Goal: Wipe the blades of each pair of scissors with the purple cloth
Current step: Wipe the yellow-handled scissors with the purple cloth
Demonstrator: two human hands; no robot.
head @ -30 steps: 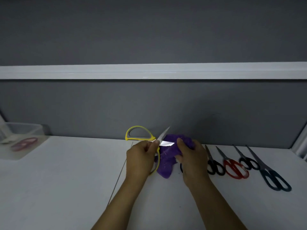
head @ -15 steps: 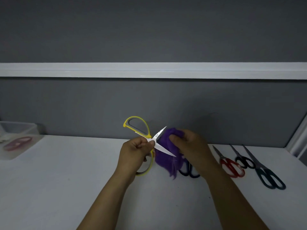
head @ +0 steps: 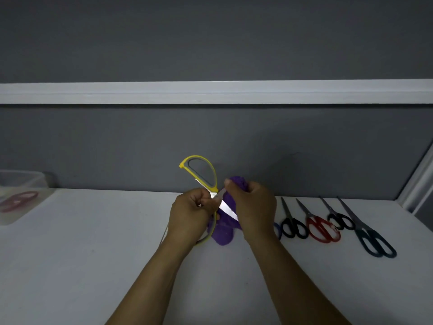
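Note:
My left hand (head: 191,213) grips the yellow-handled scissors (head: 203,173) near the pivot, blades spread, one handle loop up, the other hanging below my hand. One bright blade (head: 228,209) slants down to the right. My right hand (head: 254,206) holds the bunched purple cloth (head: 223,234) against the blades; the upper blade is mostly hidden by my fingers and the cloth. Both hands are raised a little above the white table (head: 93,254).
Several scissors lie in a row on the table to the right: black (head: 293,227), red (head: 322,229), small black (head: 341,220), dark teal (head: 375,242). A clear plastic box lid (head: 14,216) with red scissors (head: 18,200) sits far left. Grey wall behind.
The yellow scissors have turned more upright in my left hand. My right hand with the cloth has closed in over the blades and slid down along them.

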